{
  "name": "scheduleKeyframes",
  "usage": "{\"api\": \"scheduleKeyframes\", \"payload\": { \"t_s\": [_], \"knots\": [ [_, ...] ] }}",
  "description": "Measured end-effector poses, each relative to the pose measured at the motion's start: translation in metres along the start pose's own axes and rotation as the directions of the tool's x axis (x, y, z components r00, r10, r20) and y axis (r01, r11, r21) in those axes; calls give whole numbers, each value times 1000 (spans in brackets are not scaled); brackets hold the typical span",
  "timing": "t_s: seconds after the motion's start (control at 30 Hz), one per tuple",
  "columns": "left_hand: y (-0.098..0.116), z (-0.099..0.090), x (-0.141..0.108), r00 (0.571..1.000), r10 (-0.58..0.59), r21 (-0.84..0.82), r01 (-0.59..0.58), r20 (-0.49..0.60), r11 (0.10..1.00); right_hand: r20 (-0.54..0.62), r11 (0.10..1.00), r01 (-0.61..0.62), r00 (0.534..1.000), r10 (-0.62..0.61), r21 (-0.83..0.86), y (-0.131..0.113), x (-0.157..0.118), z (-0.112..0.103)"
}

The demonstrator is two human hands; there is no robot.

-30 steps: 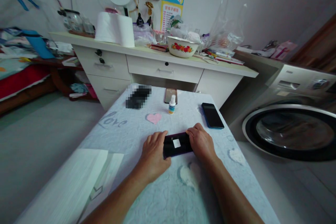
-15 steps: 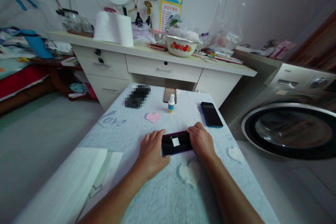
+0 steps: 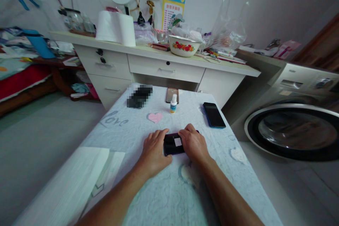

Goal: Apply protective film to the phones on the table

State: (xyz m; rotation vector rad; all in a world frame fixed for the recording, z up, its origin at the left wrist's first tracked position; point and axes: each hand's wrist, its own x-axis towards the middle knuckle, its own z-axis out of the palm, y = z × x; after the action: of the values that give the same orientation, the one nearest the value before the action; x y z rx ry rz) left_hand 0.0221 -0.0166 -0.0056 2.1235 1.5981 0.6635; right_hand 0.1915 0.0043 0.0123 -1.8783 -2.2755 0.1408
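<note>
A dark phone (image 3: 169,144) with a purplish edge lies flat on the cloth-covered table. A small white square (image 3: 178,142) shows on its screen; whether it is a sticker or a reflection I cannot tell. My left hand (image 3: 156,152) grips the phone's left end, thumb along the near edge and fingers at the far edge. Across the right part of the screen lies my right hand (image 3: 194,142), fingers bent and pressed together; anything under them is hidden. Beyond the phone stands a small white spray bottle (image 3: 173,104) with a blue and yellow label.
Another phone (image 3: 214,116) lies to the right, and a brownish phone case (image 3: 169,93) sits behind the bottle. A blurred dark object (image 3: 139,96) is at the far left. White folded sheets (image 3: 71,180) cover the near left. A washing machine (image 3: 286,84) stands at the right.
My right hand has slid left from the phone's right end onto its screen, near the white square. My left hand keeps its hold and the phone stays put.
</note>
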Motion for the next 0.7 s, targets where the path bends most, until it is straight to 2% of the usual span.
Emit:
{"api": "scheduleKeyframes", "payload": {
  "t_s": [0.43,0.57,0.7],
  "knots": [
    [3,-5,0,999,-17,9,17,40,1000,-95,983,-181,979,183,23,33,-5,-12],
    [3,-5,0,1000,-5,26,4,24,1000,-109,980,-200,974,199,4,34,-4,-12],
    [1,-5,-1,1000,2,37,-3,28,999,-102,987,-159,982,159,2,25,-2,-10]
  ]
}}
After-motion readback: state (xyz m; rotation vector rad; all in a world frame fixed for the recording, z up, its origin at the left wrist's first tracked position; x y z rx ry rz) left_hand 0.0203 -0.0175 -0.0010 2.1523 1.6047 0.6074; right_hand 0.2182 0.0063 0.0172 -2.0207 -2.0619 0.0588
